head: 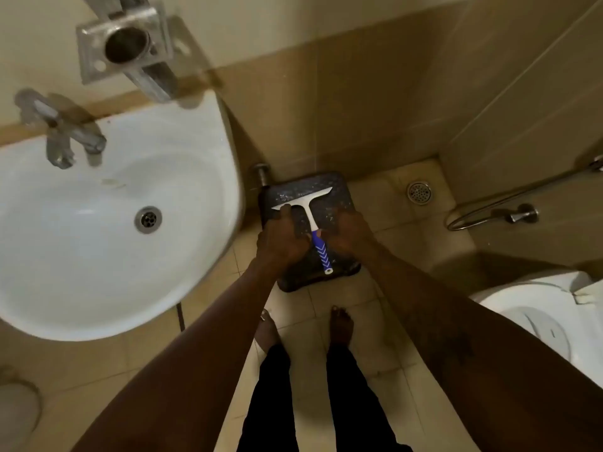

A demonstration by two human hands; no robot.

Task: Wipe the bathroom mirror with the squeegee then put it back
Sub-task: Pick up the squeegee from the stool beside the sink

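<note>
Head view: the squeegee (310,223) lies on a dark stool (339,190) on the floor, blade toward the wall, blue handle toward the person. Both hands reach down to it. The left hand (280,239) curls beside the blade end, fingers (286,212) touching it; the right hand (347,233) is bent at the handle's neck. Whether either has truly closed on it I cannot tell.

This looks like either the pick-up or the put-back; no mirror is in view. A pick-up would call for a firm close on the handle, then a lift.

The sink (208,132) overhangs at left, the toilet (522,308) sits at right, so the lift path is narrow. Bare feet stand just behind the stool.
</note>
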